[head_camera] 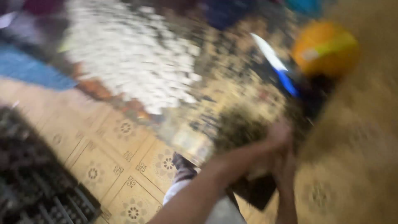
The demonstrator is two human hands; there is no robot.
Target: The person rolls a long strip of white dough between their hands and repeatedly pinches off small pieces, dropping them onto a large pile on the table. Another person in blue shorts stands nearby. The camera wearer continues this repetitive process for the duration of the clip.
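Floor: tan patterned tiles (pixel 124 153), heavily motion-blurred.
Crate: black plastic crate (pixel 37 186) at lower left; contents unreadable.
Heap: pale heap (pixel 132 54) spread on the floor beyond.
Dark slab: dark flat slab (pixel 255 191) under the hands, long axis perhaps running lower-left to upper-right.
Left hand (pixel 277 139): on the slab, grip cannot be told.
Right hand (pixel 286 170): beside it, equally blurred.
Helmet: orange rounded object, possibly a helmet (pixel 325 47), upper right.

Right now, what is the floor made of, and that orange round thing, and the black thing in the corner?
Floor: looks like glazed tile, beige with repeated flower prints and straight joint lines. Orange thing: smooth and rounded, probably plastic, though blur leaves it open. Black thing: a grid of open cells, likely a moulded plastic crate.
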